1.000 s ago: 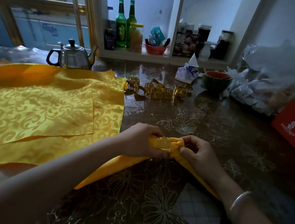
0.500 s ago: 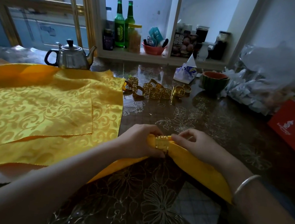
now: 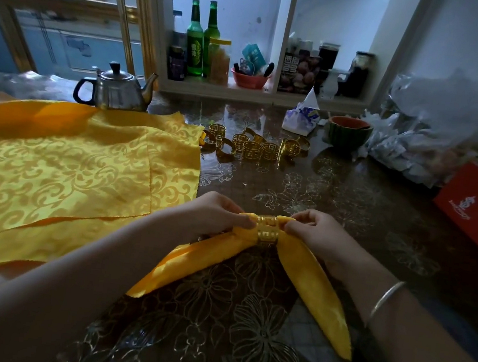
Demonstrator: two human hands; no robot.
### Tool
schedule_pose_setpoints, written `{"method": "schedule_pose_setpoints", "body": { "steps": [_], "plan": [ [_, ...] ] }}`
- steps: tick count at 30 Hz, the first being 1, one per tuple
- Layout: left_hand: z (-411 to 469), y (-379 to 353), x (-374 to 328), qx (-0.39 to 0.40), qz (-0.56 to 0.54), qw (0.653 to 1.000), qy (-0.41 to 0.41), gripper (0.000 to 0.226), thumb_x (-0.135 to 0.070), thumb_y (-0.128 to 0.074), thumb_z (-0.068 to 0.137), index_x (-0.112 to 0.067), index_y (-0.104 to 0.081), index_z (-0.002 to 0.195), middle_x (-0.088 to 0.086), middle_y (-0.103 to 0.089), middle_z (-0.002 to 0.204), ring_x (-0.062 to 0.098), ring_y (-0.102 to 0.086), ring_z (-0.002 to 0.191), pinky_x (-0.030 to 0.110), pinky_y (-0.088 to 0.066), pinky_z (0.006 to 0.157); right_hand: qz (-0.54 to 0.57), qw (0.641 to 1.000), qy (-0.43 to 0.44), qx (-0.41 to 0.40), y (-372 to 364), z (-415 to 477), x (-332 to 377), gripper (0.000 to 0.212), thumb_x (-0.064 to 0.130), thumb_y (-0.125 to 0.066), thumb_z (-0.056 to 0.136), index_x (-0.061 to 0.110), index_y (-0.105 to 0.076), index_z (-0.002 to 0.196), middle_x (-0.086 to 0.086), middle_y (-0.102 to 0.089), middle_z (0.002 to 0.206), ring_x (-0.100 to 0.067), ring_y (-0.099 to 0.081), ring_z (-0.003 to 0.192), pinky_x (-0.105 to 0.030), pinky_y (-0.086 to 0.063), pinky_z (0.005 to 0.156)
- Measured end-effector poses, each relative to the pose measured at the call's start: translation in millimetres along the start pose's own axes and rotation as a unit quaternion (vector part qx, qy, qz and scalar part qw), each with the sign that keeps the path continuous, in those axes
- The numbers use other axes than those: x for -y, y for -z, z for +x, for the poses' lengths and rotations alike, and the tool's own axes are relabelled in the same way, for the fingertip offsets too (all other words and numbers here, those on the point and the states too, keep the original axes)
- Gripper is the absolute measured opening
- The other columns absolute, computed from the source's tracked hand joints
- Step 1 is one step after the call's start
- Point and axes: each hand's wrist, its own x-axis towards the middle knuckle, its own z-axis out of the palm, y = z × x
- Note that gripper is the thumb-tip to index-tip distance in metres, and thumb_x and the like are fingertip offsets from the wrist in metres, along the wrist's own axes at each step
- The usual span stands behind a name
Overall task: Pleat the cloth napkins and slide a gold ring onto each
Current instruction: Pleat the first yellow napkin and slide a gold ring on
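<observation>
The flat napkins (image 3: 68, 176) lie stacked at the left of the table (image 3: 349, 193), not yet pleated. The left hand (image 3: 216, 214) pinches the folded napkin (image 3: 308, 293) just beside the gold ring (image 3: 267, 231), fingers curled on the cloth. Half a second ago the right tail ran out sideways; now both tails splay toward the person, the ring on the bend. It is probably seated and this napkin nearly done. The right hand (image 3: 315, 234) pinches the cloth at the ring's other side.

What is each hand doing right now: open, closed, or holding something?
Left hand: closed, pinching the folded napkin just left of the ring.
Right hand: closed, pinching the napkin at the ring's right side.
</observation>
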Motion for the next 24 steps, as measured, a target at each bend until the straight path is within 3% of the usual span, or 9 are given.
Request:
{"method": "schedule_pose_setpoints", "body": {
  "steps": [2,6,11,15,20,24],
  "plan": [
    [2,2,-1,-0.001,-0.024,1.0,0.012,0.03,-0.033,-0.075,0.081,-0.022,-0.068,0.107,0.0,-0.067,0.103,0.013,-0.063,0.092,0.025,-0.051,0.071,0.004,1.0,-0.009,-0.001,-1,0,0,0.019,0.026,-0.067,0.088,0.023,-0.059,0.105,0.001,-0.057,0.103,-0.009,-0.051,0.088,-0.025,-0.038,0.063],
    [3,3,2,-0.006,-0.018,1.0,0.023,0.022,-0.03,-0.076,0.081,-0.023,-0.064,0.098,0.002,-0.066,0.095,0.013,-0.059,0.078,0.024,-0.048,0.06,-0.01,1.0,0.002,-0.007,-4,-1,1,0.021,0.025,-0.067,0.089,0.019,-0.06,0.107,0.001,-0.056,0.098,-0.008,-0.05,0.085,-0.023,-0.037,0.061],
    [2,3,4,-0.013,0.0,1.0,-0.001,0.024,-0.024,-0.078,0.078,-0.018,-0.061,0.094,0.008,-0.067,0.103,0.019,-0.061,0.084,0.032,-0.052,0.071,-0.121,0.991,0.049,-0.031,-6,2,0,0.019,0.017,-0.068,0.086,0.025,-0.058,0.1,0.004,-0.056,0.098,-0.013,-0.055,0.093,-0.029,-0.048,0.078],
    [2,2,3,-0.004,0.009,1.0,-0.008,0.019,-0.024,-0.077,0.08,-0.019,-0.062,0.092,0.004,-0.066,0.098,0.015,-0.06,0.081,0.027,-0.052,0.065,-0.207,0.971,0.106,-0.058,-8,3,-1,0.022,0.011,-0.065,0.085,0.027,-0.058,0.099,0.009,-0.053,0.093,-0.009,-0.053,0.086,-0.029,-0.05,0.074],
    [7,2,8,-0.02,0.002,1.0,0.006,0.017,-0.03,-0.075,0.081,-0.02,-0.063,0.089,0.001,-0.063,0.084,0.011,-0.055,0.068,0.022,-0.045,0.053,-0.108,0.993,0.029,-0.03,0,4,-1,0.02,0.03,-0.063,0.09,0.026,-0.059,0.109,0.008,-0.051,0.098,-0.012,-0.048,0.095,-0.026,-0.037,0.067],
    [8,4,10,-0.014,0.003,1.0,0.015,0.02,-0.033,-0.076,0.08,-0.018,-0.066,0.09,-0.001,-0.06,0.074,0.01,-0.052,0.061,0.02,-0.041,0.046,-0.122,0.992,0.006,0.016,10,4,3,0.023,0.022,-0.066,0.089,0.024,-0.058,0.11,0.003,-0.056,0.102,-0.01,-0.051,0.091,-0.023,-0.039,0.067]
  ]
}}
